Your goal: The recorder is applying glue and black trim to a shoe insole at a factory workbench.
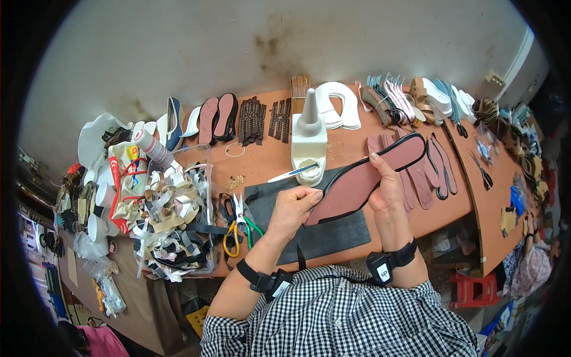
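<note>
A black-and-white checked shirt (339, 315) fills the lower edge, with both forearms rising from it, each wearing a black wrist strap with a small device (380, 266). The left hand (292, 209) pinches the pointed toe end of a pink shoe insole (363, 178), fingers curled shut on its edge. The right hand (386, 187) supports the insole from behind near its middle, thumb pressed on the front face. The insole is long and narrow, dusty pink with a black bound rim, held tilted above the table edge, its heel end up and to the right.

Under the hands lies a dark grey mat (321, 235) on an orange-brown worktable (262, 160). Left of the mat are scissors with yellow and green handles (238, 229), then a clear bin of tangled strap offcuts (172, 226). Behind the mat stands a white glue pot with a cone top (309, 140). More pink insoles (437, 169) lie to the right. Along the far edge run rows of soles and uppers (410, 98), against a stained pale wall (267, 41).
</note>
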{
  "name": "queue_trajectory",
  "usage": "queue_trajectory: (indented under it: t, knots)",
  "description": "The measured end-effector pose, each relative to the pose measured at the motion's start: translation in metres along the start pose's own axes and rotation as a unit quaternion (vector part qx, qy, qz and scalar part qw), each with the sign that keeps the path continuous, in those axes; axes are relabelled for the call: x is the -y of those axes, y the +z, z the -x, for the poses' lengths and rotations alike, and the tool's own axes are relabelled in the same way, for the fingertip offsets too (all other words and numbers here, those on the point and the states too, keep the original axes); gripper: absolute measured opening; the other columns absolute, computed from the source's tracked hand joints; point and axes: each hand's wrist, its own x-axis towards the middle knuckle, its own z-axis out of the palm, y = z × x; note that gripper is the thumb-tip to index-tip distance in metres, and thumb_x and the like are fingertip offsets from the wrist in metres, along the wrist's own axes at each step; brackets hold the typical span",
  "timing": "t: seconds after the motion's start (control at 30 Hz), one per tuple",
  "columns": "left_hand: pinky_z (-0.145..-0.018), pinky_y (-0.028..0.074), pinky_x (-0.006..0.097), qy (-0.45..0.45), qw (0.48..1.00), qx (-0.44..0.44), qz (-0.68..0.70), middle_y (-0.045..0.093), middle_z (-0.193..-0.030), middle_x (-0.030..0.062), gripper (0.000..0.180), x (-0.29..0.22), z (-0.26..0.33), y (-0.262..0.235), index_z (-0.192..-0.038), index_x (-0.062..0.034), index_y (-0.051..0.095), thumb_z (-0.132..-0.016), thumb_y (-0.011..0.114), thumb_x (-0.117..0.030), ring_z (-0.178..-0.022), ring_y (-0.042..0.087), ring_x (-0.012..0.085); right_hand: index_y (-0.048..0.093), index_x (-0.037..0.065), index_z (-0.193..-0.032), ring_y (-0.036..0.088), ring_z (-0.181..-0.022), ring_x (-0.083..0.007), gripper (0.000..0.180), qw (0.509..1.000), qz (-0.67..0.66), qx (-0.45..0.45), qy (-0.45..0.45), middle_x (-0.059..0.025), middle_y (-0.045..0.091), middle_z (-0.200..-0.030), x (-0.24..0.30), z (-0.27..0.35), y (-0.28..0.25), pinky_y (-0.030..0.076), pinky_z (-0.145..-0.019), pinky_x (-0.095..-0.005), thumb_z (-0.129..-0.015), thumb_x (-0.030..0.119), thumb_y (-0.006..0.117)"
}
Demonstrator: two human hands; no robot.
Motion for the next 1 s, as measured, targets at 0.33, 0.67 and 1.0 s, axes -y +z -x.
queue_trajectory:
  t: [0.33,0.67,1.0]
  knots:
    - [-0.043,0.027,0.016,0.011,1.000,0.001,-0.019,0.053,-0.063,-0.0044,0.021,-0.010,0.004,-0.001,-0.089,0.0014,0.065,-0.081,0.065,-0.017,-0.050,0.038,0.0012,0.055,0.005,-0.104,0.058,-0.086,-0.0161,0.030,1.000,-0.002,0.007,0.000,-0.0040,0.059,-0.094,0.001,0.004,0.004,0.048,-0.082,-0.0322,-0.075,0.001,0.064]
    - [-0.043,0.029,0.016,-0.013,1.000,0.005,-0.010,0.054,-0.062,-0.0040,0.017,-0.012,0.006,-0.004,-0.088,0.0011,0.065,-0.080,0.065,-0.014,-0.051,0.040,0.0011,0.055,0.003,-0.107,0.059,-0.088,-0.0167,0.035,1.000,-0.009,0.008,0.003,-0.0053,0.059,-0.098,-0.001,0.000,0.001,0.049,-0.081,-0.0327,-0.074,-0.001,0.065]
    - [-0.050,0.036,0.017,0.094,0.988,-0.022,-0.116,0.056,-0.074,-0.0025,0.014,0.005,0.005,0.001,-0.082,0.0040,0.065,-0.080,0.065,-0.010,-0.060,0.046,0.0031,0.054,0.002,-0.108,0.059,-0.087,-0.0166,0.036,1.000,-0.012,0.002,-0.009,-0.0057,0.059,-0.099,-0.001,-0.001,-0.001,0.049,-0.080,-0.0329,-0.074,-0.002,0.065]
